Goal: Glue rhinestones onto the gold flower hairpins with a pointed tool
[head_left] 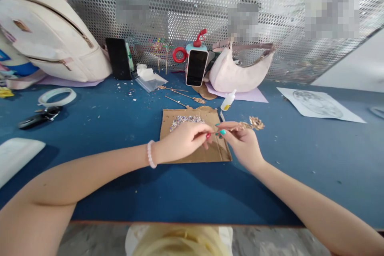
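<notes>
Above the near half of a flat brown cardboard sheet (195, 157) on a blue tabletop (180, 192), the left hand (186, 140), with red nails, is bringing its thumb and fingers together; whether they are gripping anything, I cannot tell. Just beside its fingertips, the right hand (244, 146), with turquoise nails, is gripping a gold-coloured metal flower ornament (257, 123), whose bloom is sticking out beyond the knuckles, to the right. Behind the left hand, a pile of small glittering pale-and-blue pieces (186, 119) is lying on the cardboard. Farther back, a small white plastic bottle with a yellow label (228, 101) is tilting near the cardboard's corner, and thin gold-coloured flower-tipped sticks (198, 100) are lying beyond the cardboard. At the back, a white-framed phone (197, 68) is standing upright.
</notes>
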A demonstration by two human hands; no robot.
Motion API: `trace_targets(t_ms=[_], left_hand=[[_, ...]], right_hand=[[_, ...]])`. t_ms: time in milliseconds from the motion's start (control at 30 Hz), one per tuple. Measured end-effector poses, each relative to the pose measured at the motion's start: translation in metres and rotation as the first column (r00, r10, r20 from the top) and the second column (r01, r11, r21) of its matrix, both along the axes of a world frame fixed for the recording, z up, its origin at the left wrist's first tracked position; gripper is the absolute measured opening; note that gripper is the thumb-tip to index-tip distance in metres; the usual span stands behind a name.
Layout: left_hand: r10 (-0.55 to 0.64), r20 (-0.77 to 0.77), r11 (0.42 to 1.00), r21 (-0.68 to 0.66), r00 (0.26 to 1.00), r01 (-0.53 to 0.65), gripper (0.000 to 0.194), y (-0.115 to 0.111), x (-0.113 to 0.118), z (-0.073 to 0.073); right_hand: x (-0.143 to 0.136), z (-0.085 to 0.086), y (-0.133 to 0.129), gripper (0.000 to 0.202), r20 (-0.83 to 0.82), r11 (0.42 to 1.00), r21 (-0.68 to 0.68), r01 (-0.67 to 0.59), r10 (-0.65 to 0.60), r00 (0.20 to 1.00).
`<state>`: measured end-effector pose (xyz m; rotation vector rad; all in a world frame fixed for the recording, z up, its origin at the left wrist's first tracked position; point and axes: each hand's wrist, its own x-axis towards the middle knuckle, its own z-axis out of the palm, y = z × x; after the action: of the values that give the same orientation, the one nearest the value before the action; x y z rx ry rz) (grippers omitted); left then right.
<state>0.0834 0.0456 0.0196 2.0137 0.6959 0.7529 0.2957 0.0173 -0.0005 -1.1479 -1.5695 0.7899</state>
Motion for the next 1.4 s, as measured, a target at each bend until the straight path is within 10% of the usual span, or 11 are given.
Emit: trace_targets(t_ms=[167,300,467,700,1000,1400], left_hand=[[-0.083,0.018,0.937,-0.338,0.996,0.085,0.012,-0.026,-0.002,-0.009],[-0.147,-0.011,0.846,-0.519,0.989,0.120,0.023,-0.043,-0.013,-0.008],[-0.142,-0.072,0.648,-0.761,0.987,0.038,0.021,-0.064,-0.023,-0.007],[-0.157,-0.013,0.642,-0.761,0.988,0.092,0.019,-0.067,-0.022,-0.015],[-0.111,0.097,0.628,-0.764,0.989,0.145,0.024,-0.059,-0.022,-0.022],[-0.046,0.106,0.646,-0.755,0.993,0.111,0.037,-0.059,-0.020,-0.023]], right_hand=[[-0.003,0.006,-0.003,0.040,0.034,0.978,-0.063,-0.199,0.201,0.979],[-0.011,0.011,-0.010,0.045,-0.042,0.817,-0.258,-0.516,0.524,0.851],[-0.022,0.008,-0.022,0.045,-0.095,0.706,-0.350,-0.615,0.627,0.773],[-0.026,-0.002,-0.021,0.040,-0.164,0.836,-0.392,-0.383,0.346,0.924],[-0.030,0.000,-0.030,0.023,0.030,0.843,-0.392,-0.369,0.413,0.910],[0.003,-0.007,0.016,0.014,0.240,0.958,0.198,-0.209,0.159,0.958]])
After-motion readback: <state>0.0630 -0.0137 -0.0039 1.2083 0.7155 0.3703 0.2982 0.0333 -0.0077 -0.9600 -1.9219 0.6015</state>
